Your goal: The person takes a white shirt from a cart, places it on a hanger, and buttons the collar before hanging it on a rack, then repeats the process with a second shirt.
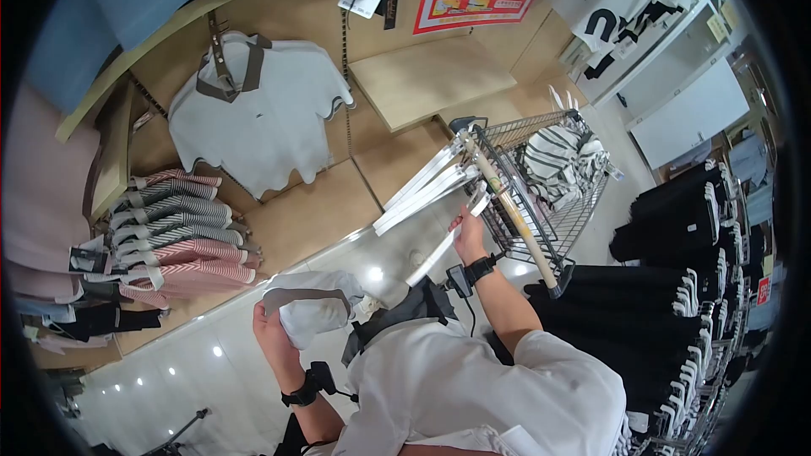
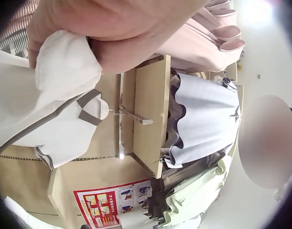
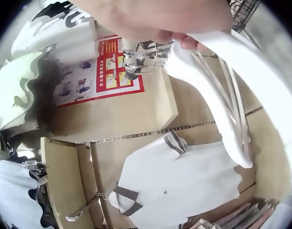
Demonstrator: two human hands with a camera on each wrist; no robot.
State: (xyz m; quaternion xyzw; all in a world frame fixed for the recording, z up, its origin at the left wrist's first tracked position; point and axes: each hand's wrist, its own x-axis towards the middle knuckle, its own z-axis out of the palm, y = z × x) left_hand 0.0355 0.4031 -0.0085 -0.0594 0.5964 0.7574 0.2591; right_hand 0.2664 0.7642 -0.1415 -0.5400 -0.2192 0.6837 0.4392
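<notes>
Beside the wire cart (image 1: pixel 579 218), the right hand (image 1: pixel 467 232) is pinching one white hanger (image 1: pixel 431 262) (possibly hooked among the other hangers (image 1: pixel 422 190)); tugging risks dragging them down, while the left hand (image 1: pixel 272 331) is clutching a bunched white garment (image 1: pixel 314 304) that may slip.

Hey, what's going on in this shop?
A person stands in a clothes shop. Their left hand holds a bunched white shirt with grey trim. Their right hand grips a white hanger, next to more hangers hooked on a wire cart. A similar display shirt hangs on the wall behind.
</notes>
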